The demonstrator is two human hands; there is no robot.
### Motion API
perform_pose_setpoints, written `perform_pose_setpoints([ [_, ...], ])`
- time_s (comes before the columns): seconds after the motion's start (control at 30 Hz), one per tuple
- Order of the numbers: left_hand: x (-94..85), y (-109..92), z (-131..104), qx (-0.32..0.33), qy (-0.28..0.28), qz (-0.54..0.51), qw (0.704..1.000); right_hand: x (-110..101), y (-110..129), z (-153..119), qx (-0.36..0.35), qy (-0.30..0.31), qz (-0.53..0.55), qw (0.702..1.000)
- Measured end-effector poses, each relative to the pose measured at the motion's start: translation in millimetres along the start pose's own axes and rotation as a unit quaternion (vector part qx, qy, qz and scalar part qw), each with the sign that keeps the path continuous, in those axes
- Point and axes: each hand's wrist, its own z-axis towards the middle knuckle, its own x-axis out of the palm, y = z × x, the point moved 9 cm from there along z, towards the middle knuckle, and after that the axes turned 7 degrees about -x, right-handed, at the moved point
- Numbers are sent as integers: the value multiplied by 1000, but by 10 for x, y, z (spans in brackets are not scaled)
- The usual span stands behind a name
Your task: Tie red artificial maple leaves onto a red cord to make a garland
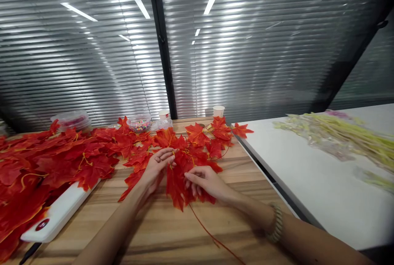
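Note:
An artificial maple leaf garland, with red leaves and thin yellow stems, lies in front of me on the wooden table. At its left side, my left hand pinches a stem of the garland between thumb and fingers. My right hand is closed with curled fingers at the lower leaves, gripping the garland; the exact part in its fingertips is hidden. A thin reddish-brown cord runs from below the leaves toward the table's near edge. More joined red leaves spread just beyond both hands.
A large heap of red maple leaves covers the left side, partly over a white device with a black cord. Plastic tubs, one with colourful beads, and paper cups stand behind. Yellow-green stems in clear wrapping lie on the white table.

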Motion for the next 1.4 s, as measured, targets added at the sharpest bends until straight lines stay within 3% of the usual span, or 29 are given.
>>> perform_pose_setpoints([
  [0.17, -255, -99, 100, 37, -58, -78, 995, 363, -30, -192, 79, 190, 31, 978],
  [0.3, -360, -128, 123, 43, -77, -104, 991, 481, -41, -315, 121, 247, 56, 960],
  [0.7, -649, -235, 139, 102, -136, -132, 977, 387, -80, -245, 132, 214, 91, 964],
  [0.87, -561, -143, 207, 64, -101, 3, 993, 339, -43, -170, 96, 190, 101, 972],
  [0.97, -595, -137, 211, 62, -128, 127, 982, 276, 16, -135, 72, 144, 135, 978],
  [1.13, -709, -420, 130, 149, -193, 230, 942, 176, 77, -99, 51, 76, 224, 970],
  [1.23, -939, -669, 5, 224, -283, 236, 902, 94, 95, -70, 32, 32, 253, 966],
  [1.3, -1168, -829, -134, 261, -378, 268, 847, 41, 95, -55, 24, 5, 270, 962],
  [1.4, -1446, -1032, -330, 249, -509, 405, 718, -24, 85, -39, 15, -25, 286, 958],
])
